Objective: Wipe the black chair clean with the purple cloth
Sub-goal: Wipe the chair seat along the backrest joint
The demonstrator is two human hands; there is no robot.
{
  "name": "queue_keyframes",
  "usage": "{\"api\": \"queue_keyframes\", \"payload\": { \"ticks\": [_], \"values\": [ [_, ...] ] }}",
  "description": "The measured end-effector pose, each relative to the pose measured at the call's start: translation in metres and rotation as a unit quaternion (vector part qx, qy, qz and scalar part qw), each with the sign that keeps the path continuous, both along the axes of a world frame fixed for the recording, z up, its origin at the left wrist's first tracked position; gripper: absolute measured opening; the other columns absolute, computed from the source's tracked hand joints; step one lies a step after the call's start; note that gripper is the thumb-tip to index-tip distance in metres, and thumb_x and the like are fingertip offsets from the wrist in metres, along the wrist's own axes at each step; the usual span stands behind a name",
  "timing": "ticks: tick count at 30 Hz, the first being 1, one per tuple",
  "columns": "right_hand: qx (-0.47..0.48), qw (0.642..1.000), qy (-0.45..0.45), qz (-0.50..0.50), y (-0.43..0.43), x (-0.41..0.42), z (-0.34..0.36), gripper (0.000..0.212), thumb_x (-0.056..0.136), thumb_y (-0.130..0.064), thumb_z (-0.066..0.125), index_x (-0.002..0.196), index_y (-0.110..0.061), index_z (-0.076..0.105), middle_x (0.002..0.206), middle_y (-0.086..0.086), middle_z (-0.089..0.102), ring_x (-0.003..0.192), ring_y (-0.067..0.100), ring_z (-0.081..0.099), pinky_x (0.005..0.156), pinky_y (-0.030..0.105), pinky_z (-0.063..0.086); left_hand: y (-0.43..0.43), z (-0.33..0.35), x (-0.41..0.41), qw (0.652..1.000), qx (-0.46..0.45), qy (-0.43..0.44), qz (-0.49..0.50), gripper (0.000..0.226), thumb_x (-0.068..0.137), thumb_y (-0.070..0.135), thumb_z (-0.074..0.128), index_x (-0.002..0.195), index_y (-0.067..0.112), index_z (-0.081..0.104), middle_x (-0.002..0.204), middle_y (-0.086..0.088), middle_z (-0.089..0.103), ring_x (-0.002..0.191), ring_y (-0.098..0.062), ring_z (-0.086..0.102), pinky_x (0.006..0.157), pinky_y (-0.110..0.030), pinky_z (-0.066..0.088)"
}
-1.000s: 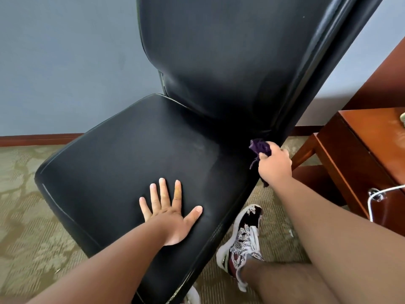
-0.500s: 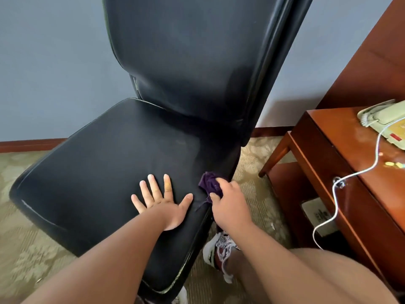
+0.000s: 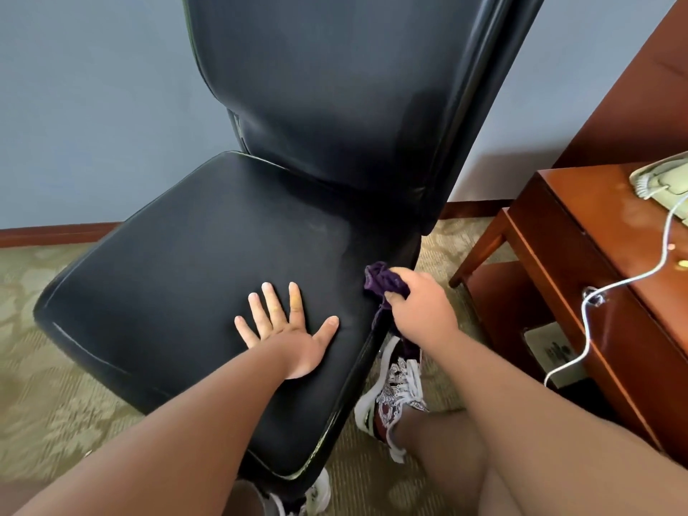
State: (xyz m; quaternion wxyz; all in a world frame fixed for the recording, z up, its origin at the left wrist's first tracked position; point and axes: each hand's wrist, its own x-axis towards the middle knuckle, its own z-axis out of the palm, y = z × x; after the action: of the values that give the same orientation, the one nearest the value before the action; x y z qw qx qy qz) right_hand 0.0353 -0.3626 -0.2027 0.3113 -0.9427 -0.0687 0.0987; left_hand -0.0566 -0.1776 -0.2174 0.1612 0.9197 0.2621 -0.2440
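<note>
slid back along the seat's right-hand edge since earlier, the right hand (image 3: 420, 310) clenches the bunched purple cloth (image 3: 383, 281) at centre right. glossy, smooth black chair (image 3: 223, 273), padded seat, fills the middle; left hand (image 3: 290, 340) lies flat, fingers spread.

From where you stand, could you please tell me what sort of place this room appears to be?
Probably a hotel room: a corded phone sits on a wooden desk, patterned carpet covers the floor, and a black chair stands by the wall.
</note>
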Motion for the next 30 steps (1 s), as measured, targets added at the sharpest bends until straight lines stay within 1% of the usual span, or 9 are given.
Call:
{"api": "queue_keyframes", "payload": {
  "ticks": [4,9,12,16,19,21,25,27,30],
  "values": [
    [-0.023,0.999,0.028,0.018,0.003,0.006,0.002,0.04,0.098,-0.027,0.056,0.136,-0.037,0.053,0.119,-0.003,0.052,0.109,0.024,0.056,0.089,0.038,0.048,-0.001,-0.004,0.0,1.0,0.002,-0.003,0.004,0.093,0.072,0.088,0.005,0.134,0.035,-0.04,0.145,-0.005,-0.049,0.133,-0.029,-0.045,0.106,-0.058,-0.024],
    [0.011,0.997,0.053,0.048,0.0,-0.015,-0.001,0.039,0.095,-0.024,0.062,0.133,-0.033,0.057,0.117,-0.003,0.053,0.11,0.023,0.056,0.089,0.028,0.04,-0.001,-0.006,0.003,1.0,0.006,-0.006,0.013,0.097,0.068,0.09,0.002,0.136,0.035,-0.039,0.145,-0.005,-0.049,0.133,-0.03,-0.045,0.104,-0.058,-0.026],
    [0.031,0.995,0.067,0.064,0.001,-0.034,-0.002,0.039,0.093,-0.025,0.065,0.131,-0.033,0.06,0.12,-0.003,0.057,0.111,0.02,0.057,0.097,0.031,0.044,-0.004,-0.005,0.004,1.0,0.004,-0.012,0.018,0.098,0.068,0.09,0.003,0.139,0.035,-0.037,0.147,-0.006,-0.046,0.135,-0.03,-0.043,0.105,-0.058,-0.025],
    [0.056,0.993,0.07,0.083,0.003,-0.068,-0.004,0.04,0.088,-0.023,0.068,0.126,-0.034,0.063,0.113,-0.006,0.057,0.108,0.016,0.057,0.094,0.026,0.042,-0.006,0.002,0.002,1.0,-0.014,-0.017,0.02,0.096,0.073,0.088,0.006,0.143,0.035,-0.032,0.15,-0.007,-0.042,0.137,-0.03,-0.04,0.106,-0.057,-0.023],
    [0.051,0.991,0.077,0.101,0.004,-0.09,-0.006,0.04,0.087,-0.027,0.068,0.126,-0.035,0.063,0.112,-0.005,0.058,0.108,0.019,0.059,0.098,0.034,0.046,-0.002,0.013,-0.001,0.998,-0.053,-0.022,0.018,0.089,0.079,0.084,0.01,0.148,0.037,-0.023,0.154,-0.004,-0.035,0.14,-0.027,-0.036,0.11,-0.056,-0.019],
    [0.026,0.992,0.067,0.104,0.002,-0.092,-0.004,0.039,0.088,-0.032,0.064,0.125,-0.042,0.06,0.108,-0.009,0.057,0.104,0.018,0.059,0.094,0.039,0.049,0.009,0.021,-0.005,0.996,-0.087,-0.026,0.013,0.082,0.082,0.08,0.012,0.15,0.042,-0.014,0.157,-0.001,-0.029,0.143,-0.024,-0.031,0.113,-0.054,-0.015],
    [0.0,0.997,0.031,0.07,0.0,-0.08,-0.001,0.039,0.086,-0.036,0.062,0.123,-0.047,0.058,0.108,-0.01,0.058,0.102,0.02,0.059,0.091,0.041,0.05,0.045,0.034,-0.029,0.991,-0.085,-0.021,-0.098,0.081,0.083,0.078,0.027,0.152,0.046,0.0,0.16,0.006,-0.022,0.145,-0.016,-0.025,0.118,-0.046,-0.009],
    [0.033,0.999,0.018,0.028,0.001,-0.068,-0.002,0.038,0.087,-0.032,0.063,0.124,-0.042,0.061,0.109,-0.009,0.062,0.103,0.021,0.061,0.088,0.037,0.049,0.061,0.039,-0.043,0.989,-0.076,-0.015,-0.129,0.088,0.079,0.08,0.037,0.152,0.045,0.003,0.16,0.008,-0.018,0.146,-0.015,-0.021,0.118,-0.045,-0.008],
    [0.105,0.992,0.016,-0.062,0.005,-0.038,-0.002,0.042,0.091,-0.026,0.062,0.131,-0.036,0.059,0.109,-0.011,0.065,0.103,0.018,0.063,0.079,0.027,0.042,0.077,0.042,-0.059,0.991,-0.065,-0.018,-0.115,0.09,0.077,0.08,0.045,0.15,0.05,0.003,0.16,0.009,-0.019,0.146,-0.017,-0.019,0.118,-0.044,-0.006]
  ]
}}
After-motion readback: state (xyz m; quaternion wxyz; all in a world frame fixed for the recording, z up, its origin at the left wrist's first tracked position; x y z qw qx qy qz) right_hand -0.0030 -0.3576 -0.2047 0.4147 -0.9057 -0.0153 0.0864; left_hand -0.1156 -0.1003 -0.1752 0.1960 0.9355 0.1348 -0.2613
